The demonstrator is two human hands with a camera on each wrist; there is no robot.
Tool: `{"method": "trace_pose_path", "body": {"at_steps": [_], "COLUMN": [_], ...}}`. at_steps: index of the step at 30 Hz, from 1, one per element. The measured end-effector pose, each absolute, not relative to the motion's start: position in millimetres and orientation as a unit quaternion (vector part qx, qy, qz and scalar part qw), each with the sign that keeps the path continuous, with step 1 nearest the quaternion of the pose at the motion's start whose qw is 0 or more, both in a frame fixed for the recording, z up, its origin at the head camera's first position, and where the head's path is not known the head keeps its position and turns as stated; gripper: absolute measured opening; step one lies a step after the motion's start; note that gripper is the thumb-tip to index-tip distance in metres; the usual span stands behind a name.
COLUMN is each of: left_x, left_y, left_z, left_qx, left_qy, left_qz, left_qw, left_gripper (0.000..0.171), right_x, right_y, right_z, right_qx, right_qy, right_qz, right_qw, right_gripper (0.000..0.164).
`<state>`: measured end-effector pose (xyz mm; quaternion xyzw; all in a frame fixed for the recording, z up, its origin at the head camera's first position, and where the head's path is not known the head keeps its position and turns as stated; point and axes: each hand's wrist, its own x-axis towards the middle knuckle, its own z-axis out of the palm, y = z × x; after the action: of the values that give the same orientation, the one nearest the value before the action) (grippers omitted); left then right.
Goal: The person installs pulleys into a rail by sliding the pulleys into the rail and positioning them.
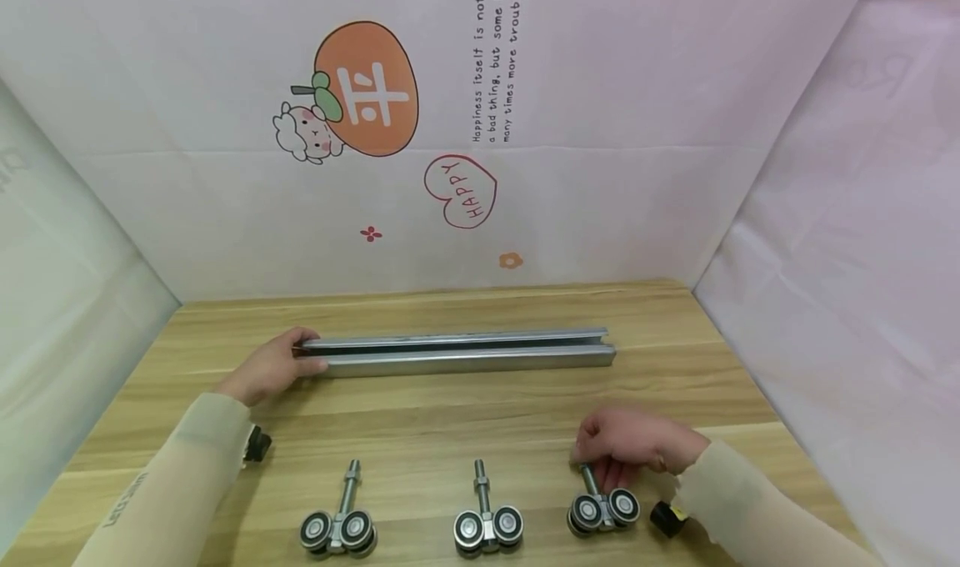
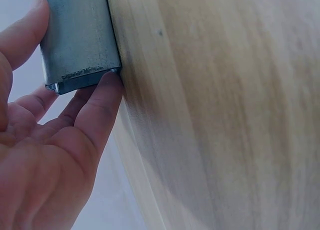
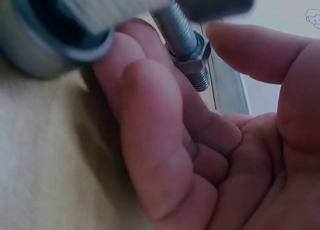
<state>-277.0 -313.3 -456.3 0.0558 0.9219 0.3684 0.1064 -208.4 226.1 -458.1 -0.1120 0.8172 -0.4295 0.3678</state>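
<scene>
A long metal channel rail [image 1: 465,362] lies across the wooden table, its slot facing up. My left hand [image 1: 270,367] holds the rail's left end; the left wrist view has the thumb on one side of the metal [image 2: 80,35] and the fingertips at its end. At the right, my right hand [image 1: 637,439] has its fingers curled round the threaded bolt of a roller trolley [image 1: 603,510]. In the right wrist view the thumb lies close by the bolt's nut [image 3: 192,65]; whether it touches cannot be told.
Two more roller trolleys lie at the table's front, one on the left [image 1: 337,532] and one in the middle [image 1: 487,529], their bolts pointing away from me. White printed cloth [image 1: 600,175] walls in the wooden tabletop [image 1: 420,425] at the back and both sides.
</scene>
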Motion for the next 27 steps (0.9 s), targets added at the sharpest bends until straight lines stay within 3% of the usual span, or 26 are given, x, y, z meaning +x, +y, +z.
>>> {"method": "trace_pose_path", "body": {"at_steps": [13,27], "left_x": [-274.8,-274.7], "left_y": [-311.0,-311.4], "left_z": [-452.7,-453.1], "left_qx": [0.057,0.055], "left_qy": [0.924,0.922], "left_qz": [0.364,0.366], "left_qw": [0.105,0.112], "left_gripper": [0.061,0.064], "right_x": [-210.6,-225.0], "right_y": [230.5,240.8], "right_z": [-462.1,-463.3], "right_qx": [-0.105,-0.07], "right_qy": [0.795,0.759], "right_qz": [-0.473,-0.549], "right_qw": [0.365,0.342], "right_gripper": [0.021,0.032]}}
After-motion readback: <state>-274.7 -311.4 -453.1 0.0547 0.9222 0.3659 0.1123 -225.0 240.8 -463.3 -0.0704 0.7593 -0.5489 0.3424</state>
